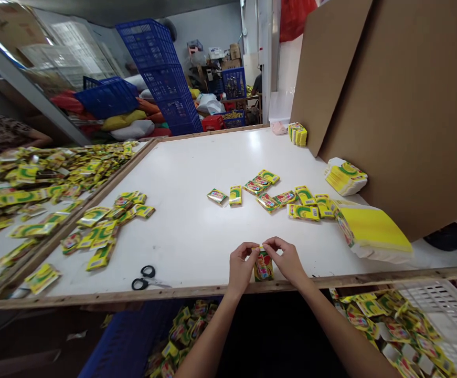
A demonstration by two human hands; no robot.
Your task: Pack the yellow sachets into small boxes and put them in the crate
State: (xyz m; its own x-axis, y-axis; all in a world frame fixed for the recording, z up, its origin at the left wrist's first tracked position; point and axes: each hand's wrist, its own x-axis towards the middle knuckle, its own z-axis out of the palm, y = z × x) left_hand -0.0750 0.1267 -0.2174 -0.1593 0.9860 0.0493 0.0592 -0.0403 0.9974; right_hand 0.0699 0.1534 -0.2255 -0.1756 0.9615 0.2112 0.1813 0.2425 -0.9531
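Observation:
My left hand (241, 266) and my right hand (287, 260) both pinch the top of one small yellow-and-red packet (263, 267), held upright at the near edge of the white table (197, 231). Fingers of both hands are closed on it. Several more packets (269, 195) lie loose in a row on the table beyond my hands. A tall stack of flat yellow packets (370, 231) lies to the right. Another loose pile of packets (106, 226) lies to the left.
Black scissors (146, 278) lie near the front edge at left. Cardboard sheets (393, 94) lean at the right. A white crate (413, 331) and a blue crate (165, 341) of packets sit below. Another person (3, 131) sits far left by a packet-covered table (35, 184). Blue crates (161, 73) stand stacked behind.

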